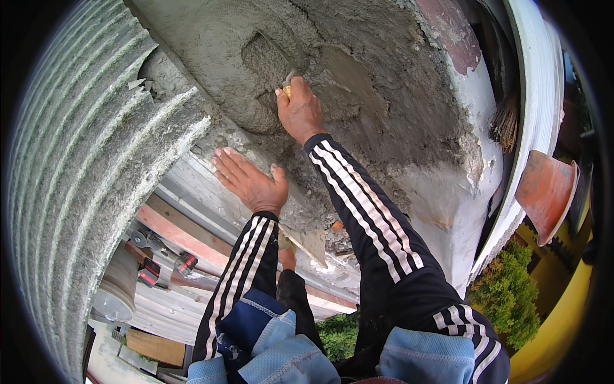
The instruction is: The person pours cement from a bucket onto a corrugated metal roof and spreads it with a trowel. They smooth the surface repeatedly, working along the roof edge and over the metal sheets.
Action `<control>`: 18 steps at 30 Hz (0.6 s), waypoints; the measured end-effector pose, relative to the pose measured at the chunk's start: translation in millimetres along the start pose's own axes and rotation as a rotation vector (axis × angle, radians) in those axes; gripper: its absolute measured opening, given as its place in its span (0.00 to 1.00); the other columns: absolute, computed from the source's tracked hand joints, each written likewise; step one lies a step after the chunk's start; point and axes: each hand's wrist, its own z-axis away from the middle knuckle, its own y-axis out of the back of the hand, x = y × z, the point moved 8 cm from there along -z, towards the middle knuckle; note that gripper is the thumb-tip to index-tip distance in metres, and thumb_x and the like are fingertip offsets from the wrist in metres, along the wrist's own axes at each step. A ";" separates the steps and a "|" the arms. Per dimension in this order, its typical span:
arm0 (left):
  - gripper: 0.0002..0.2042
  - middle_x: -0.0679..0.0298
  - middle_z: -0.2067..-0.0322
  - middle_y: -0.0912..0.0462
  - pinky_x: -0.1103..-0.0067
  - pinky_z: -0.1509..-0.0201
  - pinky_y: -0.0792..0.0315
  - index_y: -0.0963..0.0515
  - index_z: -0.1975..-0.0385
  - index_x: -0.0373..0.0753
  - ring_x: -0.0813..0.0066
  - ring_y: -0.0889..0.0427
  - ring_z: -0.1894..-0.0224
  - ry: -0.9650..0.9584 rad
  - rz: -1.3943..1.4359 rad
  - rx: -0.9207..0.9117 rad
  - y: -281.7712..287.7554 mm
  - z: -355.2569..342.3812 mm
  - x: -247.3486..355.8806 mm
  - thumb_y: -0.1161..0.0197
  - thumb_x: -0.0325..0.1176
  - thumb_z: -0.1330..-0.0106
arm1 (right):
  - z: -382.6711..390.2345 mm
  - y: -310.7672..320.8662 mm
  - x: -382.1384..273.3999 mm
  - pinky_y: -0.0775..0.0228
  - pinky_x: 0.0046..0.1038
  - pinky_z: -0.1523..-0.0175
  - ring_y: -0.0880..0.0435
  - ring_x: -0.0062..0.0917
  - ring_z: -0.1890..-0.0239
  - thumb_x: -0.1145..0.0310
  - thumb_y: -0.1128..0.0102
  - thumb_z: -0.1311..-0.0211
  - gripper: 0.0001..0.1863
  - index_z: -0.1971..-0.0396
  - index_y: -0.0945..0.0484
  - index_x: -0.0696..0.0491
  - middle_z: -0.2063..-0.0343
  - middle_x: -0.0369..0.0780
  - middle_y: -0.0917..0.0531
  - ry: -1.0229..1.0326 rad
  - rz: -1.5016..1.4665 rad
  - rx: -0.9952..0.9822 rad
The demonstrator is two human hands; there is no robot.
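Note:
My right hand (300, 112) is closed around the yellowish handle of a trowel (287, 91). Its blade is smeared with grey and sits against wet mortar (217, 51), where a curved ridge and a rough hollow show beside it. To the lower left, my left hand (252, 182) lies flat with fingers stretched out, palm down on a grey concrete ledge (246, 141). Nothing is in that hand. Rougher, darker mortar (390, 96) spreads to the right of the trowel.
A corrugated roof sheet (83, 147) with a broken edge rises at left. Below the ledge are red-and-black power tools (150, 272) and a bucket (115, 294). My foot (286, 257) stands near rubble. An orange-red container (545, 195) and a bristle brush (505, 125) are at right.

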 end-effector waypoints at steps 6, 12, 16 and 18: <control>0.57 0.30 0.17 0.60 0.46 0.12 0.71 0.57 0.19 0.17 0.32 0.65 0.13 0.026 0.005 -0.031 0.2 0.0 -1.0 0.35 0.46 0.41 | -9.7 58.1 6.9 0.24 0.54 0.55 0.14 0.58 0.60 0.61 0.34 0.24 0.18 0.52 0.27 0.60 0.61 0.56 0.15 0.033 0.090 0.120; 0.56 0.30 0.17 0.60 0.45 0.12 0.71 0.57 0.19 0.17 0.33 0.65 0.13 0.013 0.004 -0.016 -0.3 0.6 -0.2 0.36 0.46 0.41 | 12.1 104.9 -4.3 0.24 0.55 0.56 0.13 0.57 0.61 0.63 0.34 0.24 0.17 0.52 0.28 0.60 0.64 0.56 0.15 -0.046 0.010 0.098; 0.56 0.30 0.17 0.60 0.45 0.12 0.71 0.58 0.19 0.17 0.32 0.65 0.13 0.008 0.008 -0.012 -1.2 0.7 -1.5 0.36 0.46 0.40 | 31.8 131.0 -5.2 0.23 0.50 0.58 0.13 0.54 0.65 0.62 0.33 0.24 0.18 0.49 0.26 0.61 0.67 0.54 0.15 -0.067 -0.069 0.120; 0.56 0.30 0.17 0.61 0.45 0.12 0.71 0.58 0.18 0.17 0.32 0.65 0.13 0.006 0.012 -0.006 -1.0 0.8 -1.7 0.36 0.46 0.40 | 42.2 144.4 -3.2 0.22 0.44 0.59 0.14 0.43 0.68 0.62 0.33 0.23 0.19 0.47 0.25 0.61 0.68 0.50 0.16 -0.056 -0.103 0.111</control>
